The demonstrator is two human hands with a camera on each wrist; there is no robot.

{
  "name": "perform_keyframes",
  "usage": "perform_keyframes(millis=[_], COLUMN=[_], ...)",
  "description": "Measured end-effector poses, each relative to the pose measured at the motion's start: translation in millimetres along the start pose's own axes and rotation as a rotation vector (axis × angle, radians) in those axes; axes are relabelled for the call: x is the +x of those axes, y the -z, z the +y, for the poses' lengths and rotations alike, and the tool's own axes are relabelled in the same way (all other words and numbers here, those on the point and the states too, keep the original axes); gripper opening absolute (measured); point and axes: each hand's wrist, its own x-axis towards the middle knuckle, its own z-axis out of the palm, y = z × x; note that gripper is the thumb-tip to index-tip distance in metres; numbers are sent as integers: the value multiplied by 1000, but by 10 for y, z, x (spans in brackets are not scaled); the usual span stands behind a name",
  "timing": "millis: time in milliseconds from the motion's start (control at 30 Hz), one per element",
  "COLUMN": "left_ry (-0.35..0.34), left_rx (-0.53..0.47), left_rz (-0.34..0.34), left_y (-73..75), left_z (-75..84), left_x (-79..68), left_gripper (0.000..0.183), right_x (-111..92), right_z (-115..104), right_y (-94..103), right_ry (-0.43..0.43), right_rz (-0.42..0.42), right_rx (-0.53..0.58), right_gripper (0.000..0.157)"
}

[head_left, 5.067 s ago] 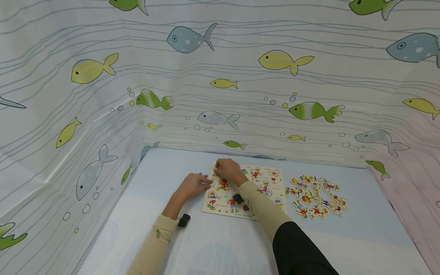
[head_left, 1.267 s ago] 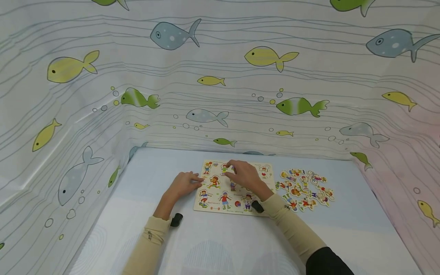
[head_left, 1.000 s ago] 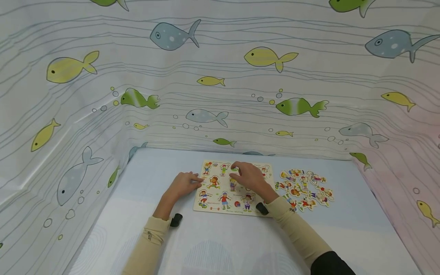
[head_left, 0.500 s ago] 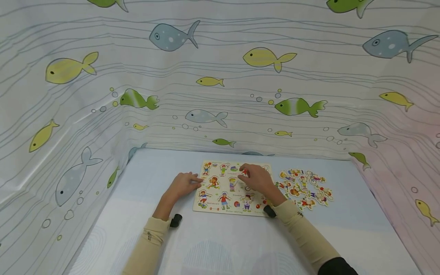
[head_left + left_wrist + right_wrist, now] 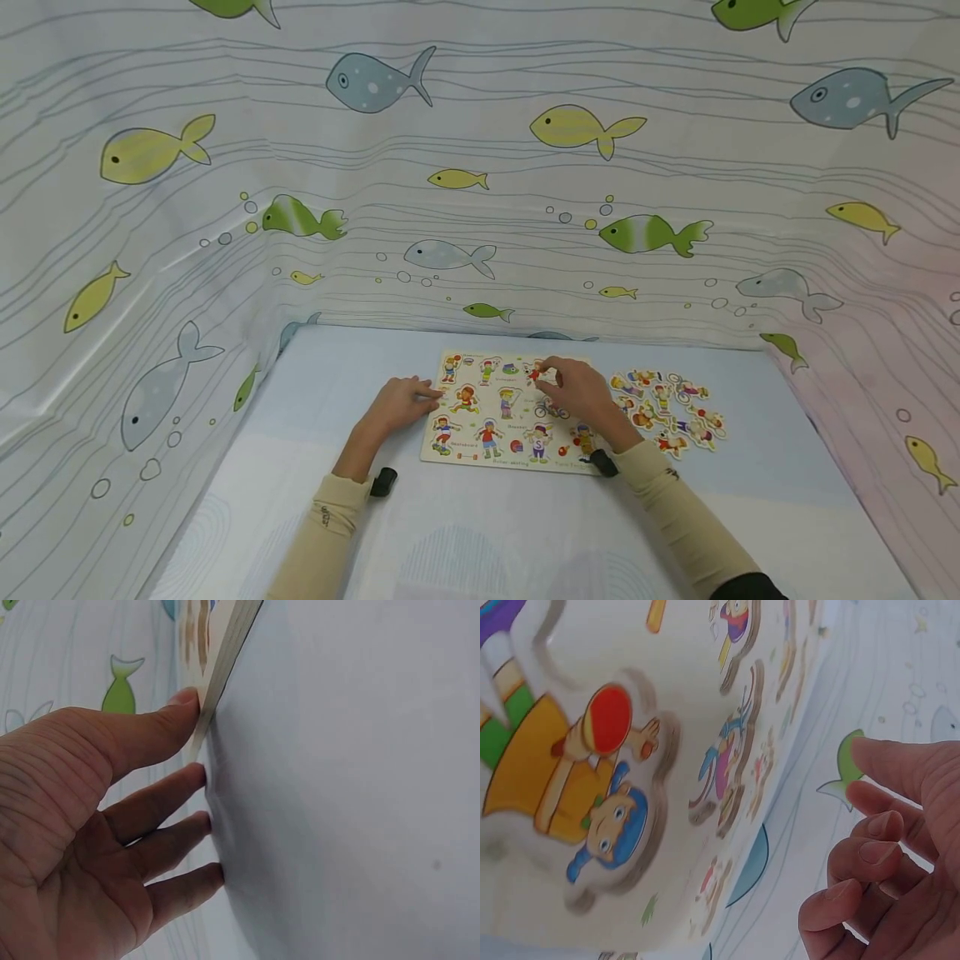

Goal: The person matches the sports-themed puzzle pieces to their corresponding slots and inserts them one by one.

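A cream wooden puzzle board (image 5: pixel 467 423) with printed children doing sports lies flat on the table. My left hand (image 5: pixel 402 404) is at its left edge. In the left wrist view, the thumb (image 5: pixel 169 727) rests on the board's edge while the other fingers are stretched out with their tips at the table. My right hand (image 5: pixel 587 396) hovers over the board's upper right part, fingers loosely bent and holding nothing. Close up in the right wrist view, a table-tennis figure (image 5: pixel 615 817) sits in an outlined recess; several more figures run along the board behind it.
Right of the board lies a cluster of loose cut-out figure pieces (image 5: pixel 697 432), some partly behind my right hand and wrist. A fish-patterned curtain (image 5: pixel 390 200) rises behind and beside the pale tabletop (image 5: pixel 337 358). Each wrist carries a small black camera.
My right hand was at the board's upper left corner several seconds ago; over the last second it slides rightwards along the upper row, uncovering more figures. My left hand stays at the left edge.
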Motion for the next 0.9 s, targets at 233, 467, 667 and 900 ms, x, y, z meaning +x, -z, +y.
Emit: perform_keyframes(millis=[233,467,667,900], left_ry=[-17,-37,-24,-20], left_rx=[-7,6,-4,-3], left_rz=[4,4,4,2], left_y=[-4,7,9,16], left_z=[-8,-14,-10,11], left_x=[3,-6,-3,-14], left_gripper=[26,26,25,25], right_x=[-65,-119,-185,-259], right_z=[85,164,238,329], right_y=[68,124,182,225], right_ry=[-20,-44,-101,-127], right_rz=[-4,-4,-9,10], right_rx=[7,16,-3,16], right_gripper=[30,30,34,35])
